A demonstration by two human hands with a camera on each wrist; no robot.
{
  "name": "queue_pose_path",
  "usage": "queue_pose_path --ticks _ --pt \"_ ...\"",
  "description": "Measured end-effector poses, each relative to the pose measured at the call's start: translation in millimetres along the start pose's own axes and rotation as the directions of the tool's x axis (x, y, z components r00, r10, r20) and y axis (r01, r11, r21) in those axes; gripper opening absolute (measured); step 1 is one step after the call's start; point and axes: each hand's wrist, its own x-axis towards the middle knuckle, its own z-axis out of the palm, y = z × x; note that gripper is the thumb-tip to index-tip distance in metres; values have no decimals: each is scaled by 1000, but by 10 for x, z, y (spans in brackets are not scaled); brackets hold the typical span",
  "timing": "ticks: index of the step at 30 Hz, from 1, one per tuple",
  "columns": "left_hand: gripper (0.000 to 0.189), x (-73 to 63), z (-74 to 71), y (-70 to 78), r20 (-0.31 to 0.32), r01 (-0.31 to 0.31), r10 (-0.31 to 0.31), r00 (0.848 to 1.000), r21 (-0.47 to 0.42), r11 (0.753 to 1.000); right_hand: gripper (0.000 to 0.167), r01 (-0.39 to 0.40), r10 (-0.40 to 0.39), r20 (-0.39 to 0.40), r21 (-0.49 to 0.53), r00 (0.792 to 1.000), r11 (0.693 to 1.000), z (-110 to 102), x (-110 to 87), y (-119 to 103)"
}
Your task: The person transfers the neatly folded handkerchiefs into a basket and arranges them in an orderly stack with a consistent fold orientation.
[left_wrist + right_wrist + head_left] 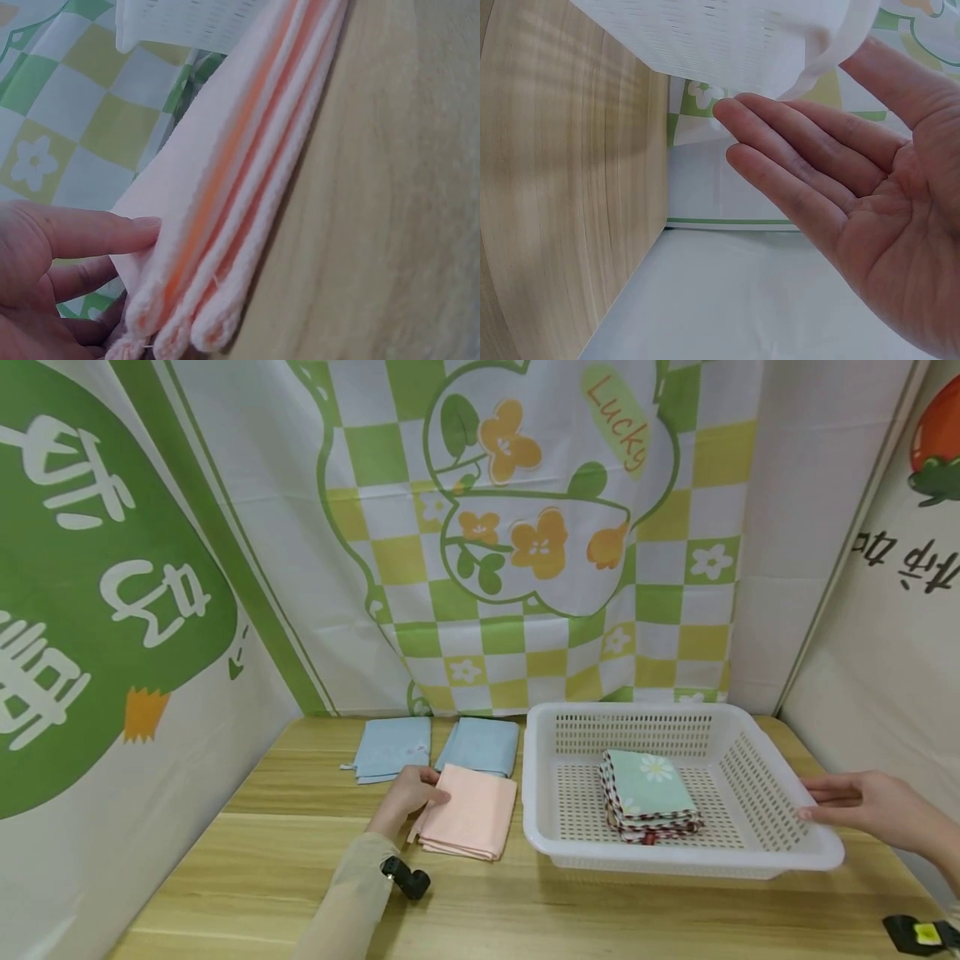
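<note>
Stretched across the near side of the desk (255,839), a person's left forearm (337,906) ends in a left hand (405,795) pinching one edge of a folded pink cloth (480,818), thumb and fingers clamped on its side. The cloth rests on the desk just left of a white plastic basket (675,852); two folded blue cloths, one at left (392,745) and one at right (483,745), lie behind it. At the basket's far end, the right hand (881,806) meets the rim with its fingers straight and side by side, the thumb apart from them; how much weight they bear, I cannot tell from where I stand.

Trouble, to my eye, would start with that one-sided grip. Layers gape along the pink cloth's open edge, and should only the upper folds be caught, a lift could spread them or leave the lowest one dragging. The far side, with nothing visible beneath it but the desk, could sag and unfold. Nudged backward, the cloth might also push the right-hand blue cloth askew.

Over at the basket, a hard shove from those straight fingers could slide it into the pink cloth, while raising only that end could tip it and send the green patterned stack (651,785) inside sliding toward the low wall.
</note>
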Motion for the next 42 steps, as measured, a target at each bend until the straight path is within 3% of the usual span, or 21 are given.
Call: queue_pose_path --ticks 25,37,42 --pt "21 -69 -11 33 10 -99 99 995 20 995 61 0 0 8 12 1000 1000 -10 -7 -4" --pt "28 -129 -23 42 27 -115 116 993 -23 993 62 -3 3 8 11 1000 1000 -14 -3 -21" --pt "31 -132 -33 39 35 -122 125 992 -79 989 62 2 -2 4 6 1000 1000 -9 -4 -19"
